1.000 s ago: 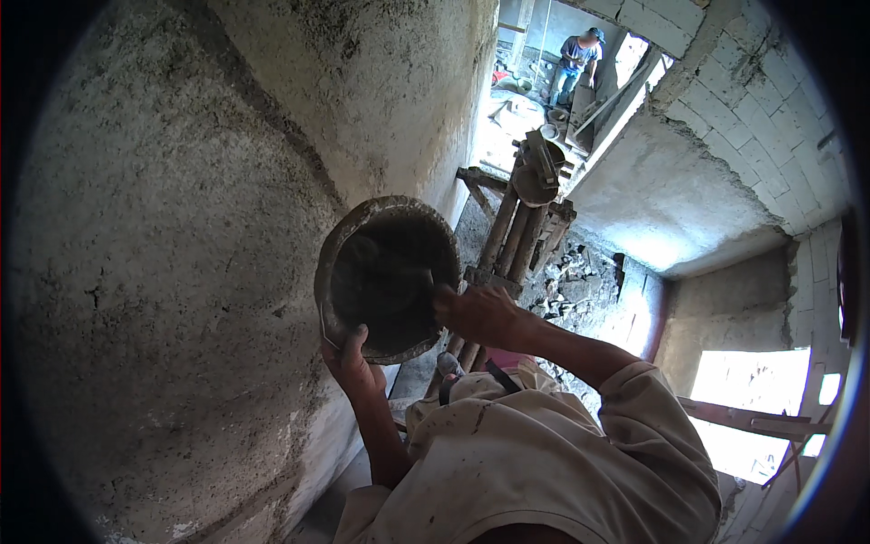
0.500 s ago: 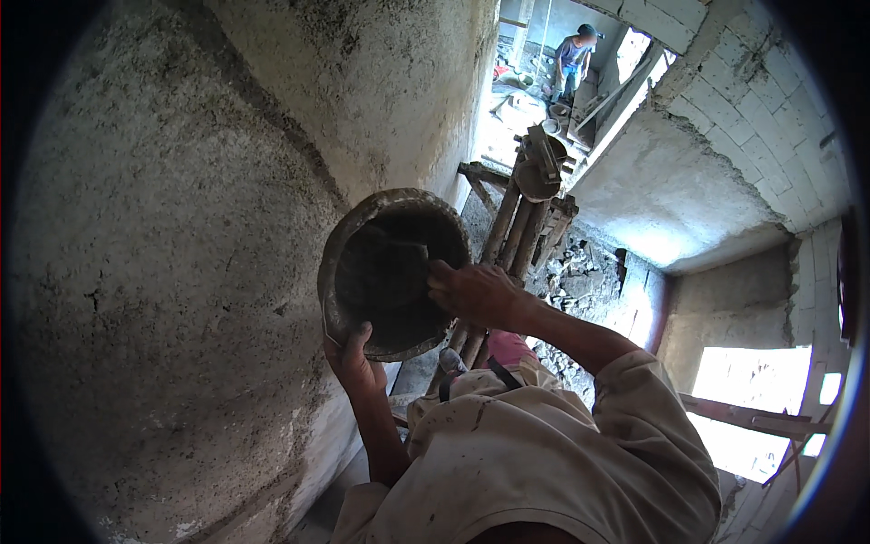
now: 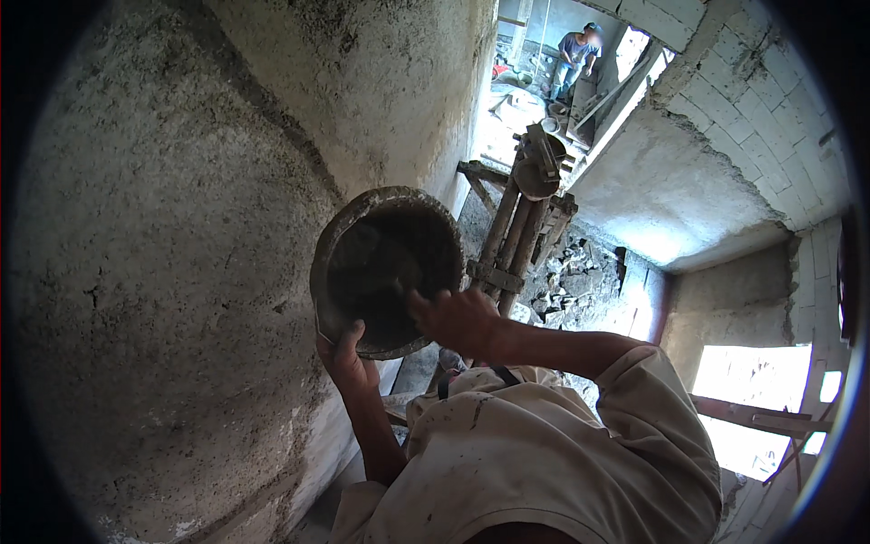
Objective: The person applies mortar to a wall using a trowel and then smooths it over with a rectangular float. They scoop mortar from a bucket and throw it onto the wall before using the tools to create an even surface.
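A round bucket (image 3: 326, 227), its rim crusted with mortar, is tilted so that its dark inside faces me. My left hand (image 3: 349, 356) grips the lower rim, thumb over the edge and fingers beneath. Over the right side of the opening, my right hand (image 3: 458, 322) is closed around what looks like a trowel (image 3: 399, 270). Its blade lies inside the bucket, dim and smeared, and the handle is hidden in my fist. Shadow hides most of the bucket's contents.
The rough plastered wall (image 3: 181, 272) rises close on my left. Ahead stand wooden scaffold poles (image 3: 512, 231), with a round container (image 3: 537, 177) on top. Rubble (image 3: 571, 281) lies below. Beyond an opening, another person (image 3: 575, 63) stands among buckets. A block wall (image 3: 761, 109) is at right.
My right hand has moved left and slightly down, with the tool deeper across the bucket. The bucket has shifted slightly left. The far person has leaned and moved their arms.
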The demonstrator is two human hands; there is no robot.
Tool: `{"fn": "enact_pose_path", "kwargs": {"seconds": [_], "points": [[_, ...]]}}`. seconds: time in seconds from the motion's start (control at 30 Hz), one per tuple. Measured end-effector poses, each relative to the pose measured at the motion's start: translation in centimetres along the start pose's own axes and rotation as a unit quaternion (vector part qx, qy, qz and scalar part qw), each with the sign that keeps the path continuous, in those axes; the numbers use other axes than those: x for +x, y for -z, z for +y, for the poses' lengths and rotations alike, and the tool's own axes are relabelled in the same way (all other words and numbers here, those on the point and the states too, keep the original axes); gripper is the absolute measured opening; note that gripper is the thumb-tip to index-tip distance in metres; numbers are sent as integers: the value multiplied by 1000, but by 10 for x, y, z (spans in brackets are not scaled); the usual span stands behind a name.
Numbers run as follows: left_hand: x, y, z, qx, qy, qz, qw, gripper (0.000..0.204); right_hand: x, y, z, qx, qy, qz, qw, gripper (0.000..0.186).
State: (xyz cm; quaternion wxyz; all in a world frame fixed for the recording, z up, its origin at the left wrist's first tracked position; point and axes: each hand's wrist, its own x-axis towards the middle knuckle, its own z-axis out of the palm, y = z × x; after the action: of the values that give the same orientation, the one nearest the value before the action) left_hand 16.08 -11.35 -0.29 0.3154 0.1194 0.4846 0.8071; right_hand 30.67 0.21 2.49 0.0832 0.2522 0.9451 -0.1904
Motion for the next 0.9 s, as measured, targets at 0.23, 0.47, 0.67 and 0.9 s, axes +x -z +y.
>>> {"fn": "enact_pose_path", "kwargs": {"seconds": [0.23,0.47,0.67,0.9], "points": [[1,9,0,61,-27,31,997,53,-7,17,33,-28,26,-44,998,32],[-12,-15,4,119,8,6,993,57,33,36,84,-15,47,-35,998,38],[-8,-18,-9,93,26,-70,993,51,37,51,124,183,-58,-335,923,49],[-8,-26,-31,95,114,-140,979,53,-23,-32,169,533,-130,-386,741,47]]}}
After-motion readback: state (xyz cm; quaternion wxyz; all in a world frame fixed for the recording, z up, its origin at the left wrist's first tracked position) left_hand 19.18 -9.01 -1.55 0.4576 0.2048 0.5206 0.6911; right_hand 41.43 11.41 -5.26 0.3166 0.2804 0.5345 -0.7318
